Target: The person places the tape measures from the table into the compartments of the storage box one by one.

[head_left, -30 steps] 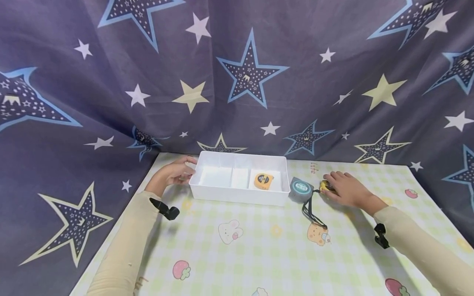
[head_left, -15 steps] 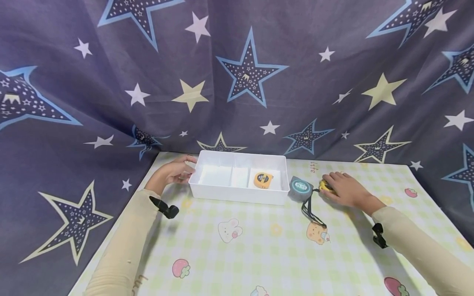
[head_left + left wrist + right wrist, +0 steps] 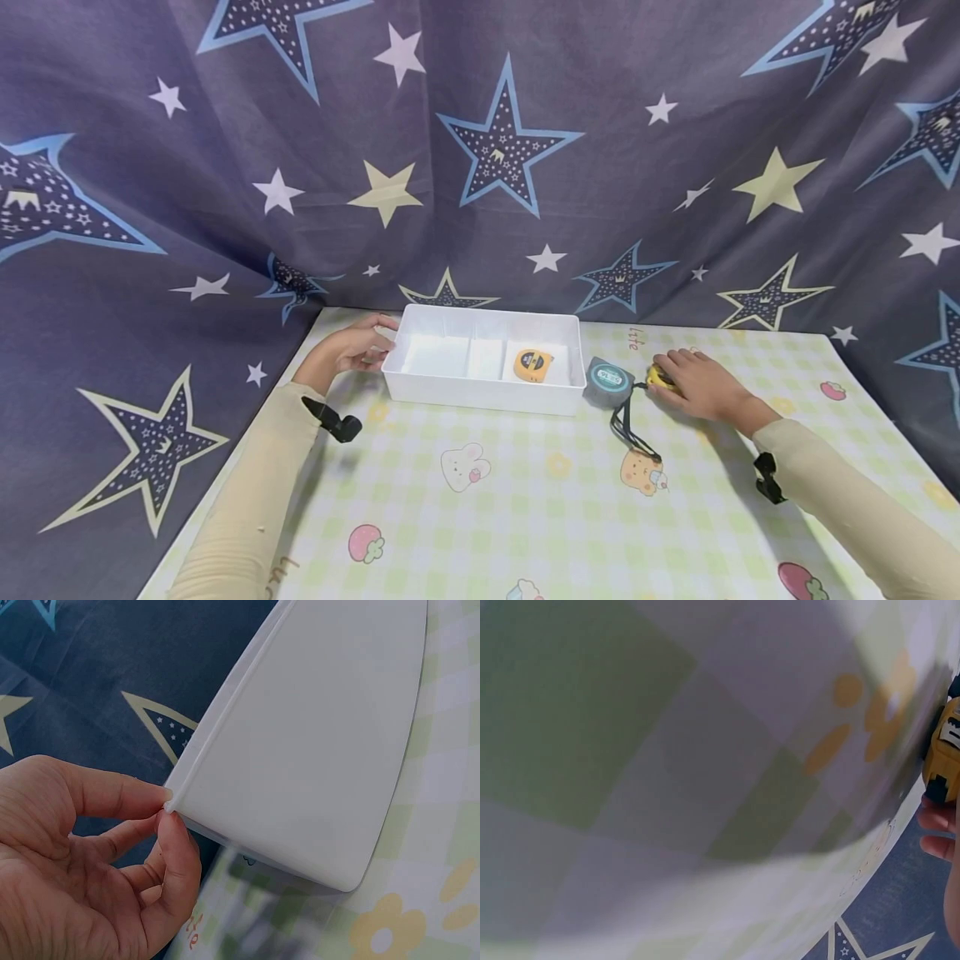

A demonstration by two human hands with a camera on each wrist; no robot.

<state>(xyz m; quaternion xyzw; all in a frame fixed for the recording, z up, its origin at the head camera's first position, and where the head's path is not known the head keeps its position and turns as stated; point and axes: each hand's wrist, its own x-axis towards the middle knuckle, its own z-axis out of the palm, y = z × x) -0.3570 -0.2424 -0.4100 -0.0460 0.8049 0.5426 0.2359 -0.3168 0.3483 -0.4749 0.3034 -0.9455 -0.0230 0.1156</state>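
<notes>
My left hand (image 3: 357, 346) is at the left end of a white divided box (image 3: 480, 393). In the left wrist view, thumb and finger pinch the corner of the rim (image 3: 171, 801). My right hand (image 3: 703, 383) grips a yellow and black tape measure (image 3: 662, 380) on the table, partly hidden by the fingers. At the edge of the right wrist view the same tape measure (image 3: 945, 750) shows with fingertips under it. An orange tape measure (image 3: 532, 366) lies in the box's right compartment. Between box and right hand sits a grey tape measure (image 3: 609, 382) with a teal label.
A black wrist strap (image 3: 636, 446) trails from the grey tape measure toward the front. The table (image 3: 420, 517) wears a green checked cloth with printed cartoons. Behind and to the left hangs a dark curtain (image 3: 480, 242) with stars, close to the back of the box.
</notes>
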